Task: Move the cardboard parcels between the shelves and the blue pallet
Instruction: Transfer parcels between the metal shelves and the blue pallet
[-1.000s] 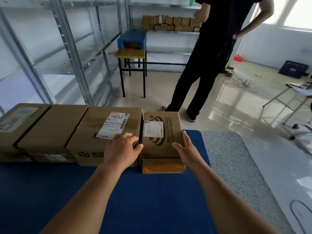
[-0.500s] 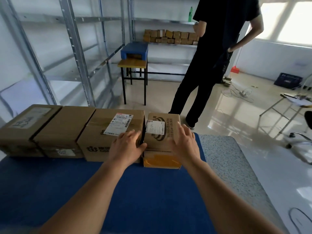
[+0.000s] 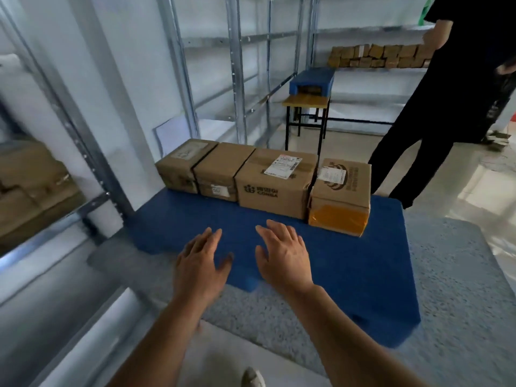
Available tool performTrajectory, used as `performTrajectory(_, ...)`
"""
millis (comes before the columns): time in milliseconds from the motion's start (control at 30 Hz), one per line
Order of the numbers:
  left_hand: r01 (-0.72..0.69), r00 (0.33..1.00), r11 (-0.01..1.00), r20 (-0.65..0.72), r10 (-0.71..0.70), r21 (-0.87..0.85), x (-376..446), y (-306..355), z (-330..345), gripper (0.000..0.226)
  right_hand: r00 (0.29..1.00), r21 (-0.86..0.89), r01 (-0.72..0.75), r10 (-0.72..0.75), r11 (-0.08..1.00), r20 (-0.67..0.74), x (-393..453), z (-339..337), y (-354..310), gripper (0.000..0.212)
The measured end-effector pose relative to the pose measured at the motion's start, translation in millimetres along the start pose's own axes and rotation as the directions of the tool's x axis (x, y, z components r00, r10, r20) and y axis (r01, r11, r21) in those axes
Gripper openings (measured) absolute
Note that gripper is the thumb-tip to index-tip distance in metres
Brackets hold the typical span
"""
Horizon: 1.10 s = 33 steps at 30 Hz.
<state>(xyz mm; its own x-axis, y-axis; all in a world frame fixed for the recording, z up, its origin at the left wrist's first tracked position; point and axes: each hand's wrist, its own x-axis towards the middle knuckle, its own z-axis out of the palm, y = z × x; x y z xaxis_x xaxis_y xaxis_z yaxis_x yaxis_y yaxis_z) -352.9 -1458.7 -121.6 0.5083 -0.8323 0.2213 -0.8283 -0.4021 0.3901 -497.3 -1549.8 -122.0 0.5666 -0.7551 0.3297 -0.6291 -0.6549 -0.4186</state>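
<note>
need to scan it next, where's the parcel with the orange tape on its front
In the head view the orange-taped parcel sits on the blue pallet, at the right end of the row of four, against the larger labelled parcel and beyond both hands.

Far beyond the fingers, the picture's top edge is cutting off the bystander above the shoulders, motion blur is smearing the cardboard boxes at left, and the parcel label is staying too small to read.
</note>
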Motion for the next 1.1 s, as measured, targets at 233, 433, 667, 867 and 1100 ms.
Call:
performTrajectory(233, 0.233, 0.964, 0.972, -0.137, -0.227, 0.023, -58.3, -61.6, -54.6, 0.066, 0.975, 0.06, 0.215, -0.218, 0.975, 0.048, -12.6, 25.1, -90.5, 0.045)
performTrajectory(433, 0.406, 0.883, 0.913, -0.272, -0.382, 0.038, -117.5, -124.2, -103.7, 0.065, 0.908, 0.086, 0.403, -0.41, 0.911, 0.089, -28.0, 53.0, -183.6, 0.044)
performTrajectory(667, 0.558, 0.76, 0.829, -0.417, -0.499, 0.026, -216.7, -233.6, -185.9, 0.069, 0.784, 0.197, 0.596, -0.617, 0.779, 0.065, -77.2, 90.5, -337.4, 0.044)
performTrajectory(867, 0.673, 0.641, 0.739, -0.511, -0.572, 0.018, -316.6, -326.9, -256.2, 0.07, 0.693, 0.293, 0.682, -0.72, 0.67, 0.036, -147.9, 123.5, -485.0, 0.044)
performTrajectory(1100, 0.764, 0.51, 0.644, -0.583, -0.633, -0.032, -423.5, -410.5, -315.0, 0.069, 0.568, 0.343, 0.766, -0.822, 0.544, 0.038, -223.8, 160.5, -615.7, 0.049)
